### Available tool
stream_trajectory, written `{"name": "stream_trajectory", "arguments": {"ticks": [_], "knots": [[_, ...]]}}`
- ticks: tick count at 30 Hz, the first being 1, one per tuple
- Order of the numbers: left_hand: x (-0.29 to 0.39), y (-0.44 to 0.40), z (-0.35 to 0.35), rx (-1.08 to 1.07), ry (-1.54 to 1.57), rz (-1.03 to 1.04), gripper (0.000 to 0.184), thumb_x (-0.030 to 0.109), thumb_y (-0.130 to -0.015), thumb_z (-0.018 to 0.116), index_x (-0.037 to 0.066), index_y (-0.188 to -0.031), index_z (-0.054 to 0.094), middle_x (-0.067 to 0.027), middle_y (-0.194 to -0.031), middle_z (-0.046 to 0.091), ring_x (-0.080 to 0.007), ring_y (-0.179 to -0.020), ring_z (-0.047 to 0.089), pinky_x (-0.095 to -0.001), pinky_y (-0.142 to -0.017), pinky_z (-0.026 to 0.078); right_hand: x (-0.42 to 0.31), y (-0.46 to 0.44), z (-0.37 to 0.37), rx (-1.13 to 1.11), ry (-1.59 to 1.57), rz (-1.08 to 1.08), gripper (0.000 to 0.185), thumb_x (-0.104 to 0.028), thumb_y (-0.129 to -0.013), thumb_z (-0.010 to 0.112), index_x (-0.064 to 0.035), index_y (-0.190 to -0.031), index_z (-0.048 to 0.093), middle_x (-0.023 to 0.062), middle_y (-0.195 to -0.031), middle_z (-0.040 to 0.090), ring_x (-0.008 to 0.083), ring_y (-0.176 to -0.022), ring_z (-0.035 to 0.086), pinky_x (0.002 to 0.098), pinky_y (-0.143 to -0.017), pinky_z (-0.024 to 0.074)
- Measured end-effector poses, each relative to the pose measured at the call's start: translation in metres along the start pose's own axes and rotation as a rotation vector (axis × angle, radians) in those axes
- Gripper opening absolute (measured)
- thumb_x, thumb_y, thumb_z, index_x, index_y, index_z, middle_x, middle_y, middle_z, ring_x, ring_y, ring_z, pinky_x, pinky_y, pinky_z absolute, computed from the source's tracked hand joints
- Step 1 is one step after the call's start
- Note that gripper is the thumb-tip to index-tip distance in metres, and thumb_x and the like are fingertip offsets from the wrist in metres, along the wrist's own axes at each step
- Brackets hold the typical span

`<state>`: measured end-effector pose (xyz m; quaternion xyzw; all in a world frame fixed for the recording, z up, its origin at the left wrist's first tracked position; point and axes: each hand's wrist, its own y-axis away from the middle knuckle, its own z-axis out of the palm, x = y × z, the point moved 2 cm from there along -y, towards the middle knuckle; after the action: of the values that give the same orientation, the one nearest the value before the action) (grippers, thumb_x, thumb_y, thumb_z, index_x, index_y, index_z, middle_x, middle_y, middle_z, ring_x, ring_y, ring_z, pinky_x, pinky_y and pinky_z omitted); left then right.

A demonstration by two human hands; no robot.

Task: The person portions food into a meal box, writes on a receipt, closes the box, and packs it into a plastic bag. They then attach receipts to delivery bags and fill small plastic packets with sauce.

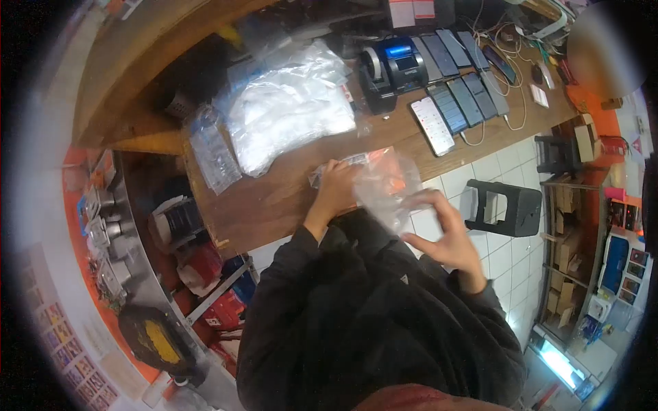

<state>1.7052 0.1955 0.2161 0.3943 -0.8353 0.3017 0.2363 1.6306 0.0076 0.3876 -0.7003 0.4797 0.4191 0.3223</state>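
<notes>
My left hand is at the front edge of the wooden counter, its fingers closed on a clear plastic bag. Orange and printed patches show through or beneath the film; what they belong to is hard to make out. To the right, over the tiled floor, my right hand has thumb and forefinger spread apart. Its fingertips are beside the bag's loose end, perhaps touching it. The bag is partly blurred.
A heap of clear plastic bags covers the counter's left part. Behind stands a black label printer. Several phones lie in rows at right, one with a lit white screen, among white cables. A black stool stands on the floor.
</notes>
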Motion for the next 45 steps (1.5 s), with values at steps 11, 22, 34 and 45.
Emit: {"name": "stream_trajectory", "arguments": {"ticks": [11, 22, 34, 45], "knots": [[0.044, 0.062, 0.035, -0.340, 0.760, -1.011, 0.052, 0.030, -0.062, 0.072, 0.009, -0.108, 0.059, -0.0097, -0.084, 0.064, -0.0283, -0.075, 0.061, -0.0424, -0.073, 0.048, 0.135, -0.043, 0.067, -0.359, -0.053, -0.165, 0.041, -0.019, -0.073, 0.068, -0.0055, -0.111, 0.058, 0.0129, -0.115, 0.057, 0.0324, -0.110, 0.048, 0.0433, -0.095, 0.0364], [0.045, -0.019, 0.037, 0.352, 0.555, -0.896, 0.051, 0.039, -0.078, 0.061, 0.010, -0.119, 0.055, -0.0135, -0.125, 0.049, -0.0277, -0.121, 0.040, -0.0409, -0.102, 0.029, 0.129, -0.130, 0.027, -0.676, 0.350, -1.087, 0.037, -0.013, -0.071, 0.060, -0.0099, -0.108, 0.055, 0.0085, -0.102, 0.051, 0.0246, -0.104, 0.047, 0.0369, -0.091, 0.0372], [0.026, -0.035, 0.078, 0.975, 0.711, -1.005, 0.057, 0.046, -0.085, 0.049, 0.007, -0.126, 0.049, -0.0130, -0.125, 0.047, -0.0247, -0.125, 0.035, -0.0388, -0.104, 0.023, 0.309, -0.446, 0.002, -0.099, 0.665, -0.142, 0.030, -0.019, -0.090, 0.037, -0.0031, -0.105, 0.057, 0.0184, -0.109, 0.055, 0.0330, -0.102, 0.053, 0.0440, -0.091, 0.0384], [0.032, -0.041, 0.058, 1.083, 0.800, -0.984, 0.063, 0.052, -0.091, 0.039, 0.005, -0.132, 0.043, -0.0125, -0.126, 0.045, -0.0220, -0.128, 0.030, -0.0369, -0.107, 0.018, 0.308, -0.447, 0.026, -0.078, 0.451, -0.064, 0.039, -0.020, -0.092, 0.034, -0.0031, -0.126, 0.041, 0.0198, -0.133, 0.036, 0.0321, -0.124, 0.034, 0.0446, -0.104, 0.0231]]}}
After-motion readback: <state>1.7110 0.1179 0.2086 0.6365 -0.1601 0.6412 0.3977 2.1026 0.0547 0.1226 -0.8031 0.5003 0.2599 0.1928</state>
